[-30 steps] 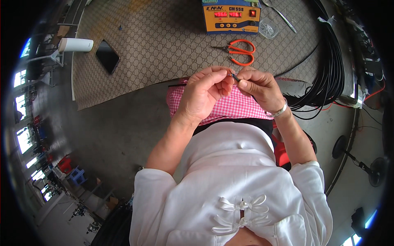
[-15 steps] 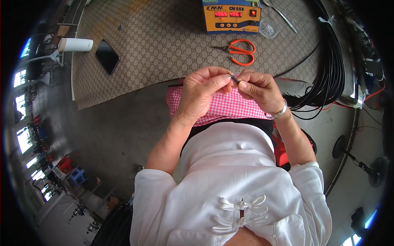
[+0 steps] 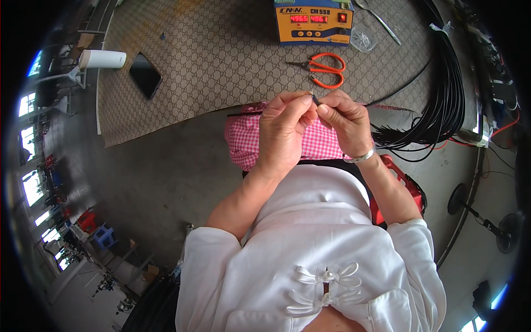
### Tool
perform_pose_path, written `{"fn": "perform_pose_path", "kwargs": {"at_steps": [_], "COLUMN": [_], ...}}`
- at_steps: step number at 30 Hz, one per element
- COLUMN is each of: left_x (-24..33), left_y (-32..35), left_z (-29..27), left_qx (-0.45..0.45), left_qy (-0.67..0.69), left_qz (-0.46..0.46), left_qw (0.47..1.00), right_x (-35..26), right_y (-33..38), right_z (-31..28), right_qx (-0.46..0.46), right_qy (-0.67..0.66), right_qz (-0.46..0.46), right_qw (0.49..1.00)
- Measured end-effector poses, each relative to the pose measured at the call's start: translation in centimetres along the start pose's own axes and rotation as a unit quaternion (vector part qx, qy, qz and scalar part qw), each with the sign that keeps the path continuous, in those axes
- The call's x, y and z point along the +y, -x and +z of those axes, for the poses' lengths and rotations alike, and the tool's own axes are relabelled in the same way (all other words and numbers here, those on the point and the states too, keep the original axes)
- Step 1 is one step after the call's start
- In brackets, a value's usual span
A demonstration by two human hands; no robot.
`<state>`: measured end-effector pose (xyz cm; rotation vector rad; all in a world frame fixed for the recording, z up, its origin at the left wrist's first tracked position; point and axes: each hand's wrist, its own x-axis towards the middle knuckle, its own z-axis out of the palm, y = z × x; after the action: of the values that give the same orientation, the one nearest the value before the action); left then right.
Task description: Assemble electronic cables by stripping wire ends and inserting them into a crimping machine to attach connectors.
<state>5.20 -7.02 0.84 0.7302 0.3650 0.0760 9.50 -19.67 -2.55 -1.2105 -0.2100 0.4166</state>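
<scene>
Close together at the table's front edge, both my hands pinch the end of a thin black cable (image 3: 315, 99). My left hand (image 3: 284, 124) grips its tip between thumb and forefinger; the fingers hide most of the tip. Just to the right, my right hand (image 3: 348, 122) holds the cable with thumb and fingers. Beyond that hand, a black cable stretches over the table toward a large black cable bundle (image 3: 448, 83). Orange-handled scissors (image 3: 326, 70) lie just past my fingertips, blades pointing left.
An orange and blue box with a red display (image 3: 314, 23) stands at the back of the patterned table (image 3: 221, 72). Beside it are a small clear dish (image 3: 362, 40) and a spoon-like metal tool (image 3: 387, 27). A phone (image 3: 145, 76) and a white cup (image 3: 103, 59) lie left.
My left hand has turned more upright and shifted slightly right. My right hand has drawn a little inward, its wrist moving left. The cable end stays pinched between both.
</scene>
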Motion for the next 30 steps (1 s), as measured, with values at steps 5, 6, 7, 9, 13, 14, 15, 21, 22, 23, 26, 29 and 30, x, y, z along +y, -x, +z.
{"fn": "perform_pose_path", "kwargs": {"at_steps": [5, 6, 7, 9, 13, 14, 15, 21, 22, 23, 26, 29, 30], "left_x": [-0.4, -0.5, -0.7, -0.9, 0.1, 0.4, 0.7, 1.4, 1.5, 1.6, 1.8, 1.8, 1.8], "left_y": [0.2, 0.1, 0.2, 0.4, 0.1, -0.1, -0.4, -1.0, -1.0, -1.0, -1.1, -1.1, -1.1], "left_z": [0.2, 0.1, 0.2, 0.5, 0.4, 0.1, -0.2, -0.8, -0.9, -1.0, -1.2, -1.2, -1.2], "left_qx": [0.005, -0.005, 0.003, 0.020, 0.022, 0.005, -0.013, -0.035, -0.035, -0.035, -0.048, -0.059, -0.062], "left_qy": [-0.033, -0.044, -0.057, -0.082, 0.003, 0.020, 0.037, 0.022, 0.029, 0.037, 0.036, 0.031, 0.031], "left_qz": [0.018, 0.031, 0.043, 0.067, -0.036, -0.055, -0.075, -0.132, -0.146, -0.160, -0.179, -0.174, -0.170], "left_qw": [0.999, 0.999, 0.997, 0.994, 0.999, 0.998, 0.996, 0.990, 0.988, 0.986, 0.982, 0.983, 0.983], "right_x": [0.1, 0.2, 0.2, 0.3, 0.0, -0.1, -0.1, 0.0, -0.1, -0.3, -0.4, -0.4, -0.5], "right_y": [0.0, 0.0, 0.1, 0.3, 0.3, 0.2, 0.2, 0.3, 0.3, 0.4, 0.3, 0.3, 0.2], "right_z": [0.4, 0.4, 0.4, 0.2, -0.2, -0.3, -0.4, -0.8, -0.8, -0.7, -1.1, -1.3, -1.4], "right_qx": [0.005, 0.001, -0.004, -0.014, -0.037, -0.043, -0.050, -0.083, -0.083, -0.083, -0.105, -0.117, -0.117], "right_qy": [-0.038, -0.052, -0.062, -0.082, -0.092, -0.089, -0.087, -0.084, -0.094, -0.103, -0.128, -0.133, -0.132], "right_qz": [0.017, 0.025, 0.032, 0.046, 0.064, 0.063, 0.061, 0.071, 0.080, 0.089, 0.099, 0.104, 0.106], "right_qw": [0.999, 0.998, 0.998, 0.995, 0.993, 0.993, 0.993, 0.990, 0.989, 0.987, 0.981, 0.979, 0.978]}}
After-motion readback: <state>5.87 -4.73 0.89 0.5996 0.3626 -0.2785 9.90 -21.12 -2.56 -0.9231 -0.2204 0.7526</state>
